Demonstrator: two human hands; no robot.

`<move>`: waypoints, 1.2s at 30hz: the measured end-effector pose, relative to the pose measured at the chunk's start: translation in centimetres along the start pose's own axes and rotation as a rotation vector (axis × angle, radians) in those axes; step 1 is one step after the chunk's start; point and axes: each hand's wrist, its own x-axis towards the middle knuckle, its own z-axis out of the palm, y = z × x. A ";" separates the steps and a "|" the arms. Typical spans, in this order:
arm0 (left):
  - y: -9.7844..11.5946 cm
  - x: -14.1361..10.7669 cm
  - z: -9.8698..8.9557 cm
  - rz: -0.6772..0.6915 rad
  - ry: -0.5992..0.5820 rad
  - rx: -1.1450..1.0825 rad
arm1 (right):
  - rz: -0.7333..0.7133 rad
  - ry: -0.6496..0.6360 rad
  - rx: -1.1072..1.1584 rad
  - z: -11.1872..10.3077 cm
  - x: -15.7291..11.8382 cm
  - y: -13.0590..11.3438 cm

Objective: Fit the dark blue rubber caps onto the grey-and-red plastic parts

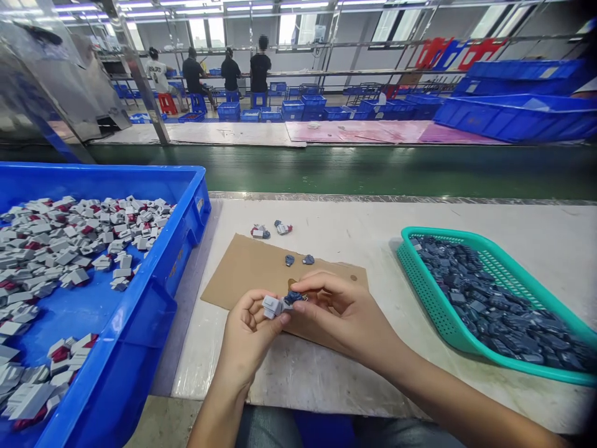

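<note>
My left hand (247,333) has its thumb and fingertips closed on a small grey block (272,305). My right hand (336,311) has its thumb and forefinger pinched on a small dark blue piece (293,297), which touches the right end of the grey block. Both hands hover just above the near edge of the cardboard sheet (242,270), which lies flat on the white table (354,230).

All positions below are given from the cardboard sheet.
- On its far part: two loose dark blue pieces (298,259), lying close together.
- Just beyond its far edge, on the table: two joined grey-and-blue parts (270,229), slightly apart.
- To its left: a large blue bin (153,292) holding many grey blocks with red faces.
- To its right, well apart: a green basket (436,305) filled with dark blue pieces.
- Far behind it: a green belt (354,169), stacked blue crates (517,115), and four people (209,71) at a distant bench.
</note>
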 end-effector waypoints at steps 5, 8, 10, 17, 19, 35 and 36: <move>0.0 0.0 -0.1 0.002 -0.005 -0.005 | -0.006 -0.012 0.006 -0.1 -0.1 0.1; 0.0 -0.1 -0.1 0.003 -0.011 -0.005 | -0.019 -0.020 -0.014 -0.2 -0.2 0.1; -0.1 0.0 -0.2 0.005 -0.017 -0.002 | -0.033 -0.035 -0.046 -0.3 -0.2 0.0; -0.4 0.0 -0.3 0.018 -0.046 0.027 | -0.119 -0.112 -0.239 -1.2 0.0 -0.9; -0.4 -0.1 -0.3 0.017 -0.056 0.043 | -0.124 -0.160 -0.282 -1.5 0.1 -1.1; -0.5 -0.1 -0.3 0.012 -0.042 0.106 | -0.020 -0.172 -0.141 -1.1 0.5 0.6; -0.5 -0.2 -0.3 0.014 -0.043 0.108 | 0.000 -0.168 -0.125 -1.0 0.4 0.7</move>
